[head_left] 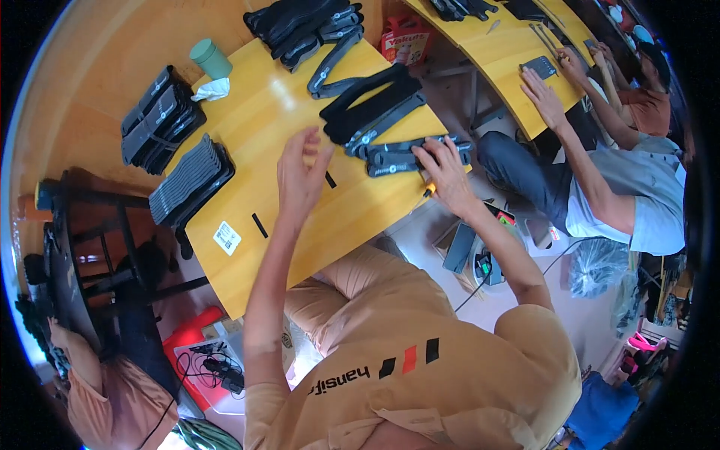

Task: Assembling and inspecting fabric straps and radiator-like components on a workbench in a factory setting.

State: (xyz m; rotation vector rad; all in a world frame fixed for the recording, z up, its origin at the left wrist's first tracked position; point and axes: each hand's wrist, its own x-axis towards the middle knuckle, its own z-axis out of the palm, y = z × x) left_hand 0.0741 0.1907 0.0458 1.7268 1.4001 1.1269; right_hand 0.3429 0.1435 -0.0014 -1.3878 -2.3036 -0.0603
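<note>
Tan shirt nearest, the right hand, grip unclear, touches flat, pale-marked grey straps, the left hand half-curled, empty, above smooth table.

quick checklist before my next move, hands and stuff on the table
1. Right hand on the grey-black straps: ok, touching them.
2. Left hand free: ok, nothing visible in it.
3. Small yellow-and-black item secure: cannot tell whether it is held or lies by the right hand.
4. Ribbed grey stack fully on the table: not ok, it extends past the left edge.
5. Green canister away from both hands: ok, by the far-left corner.
</note>
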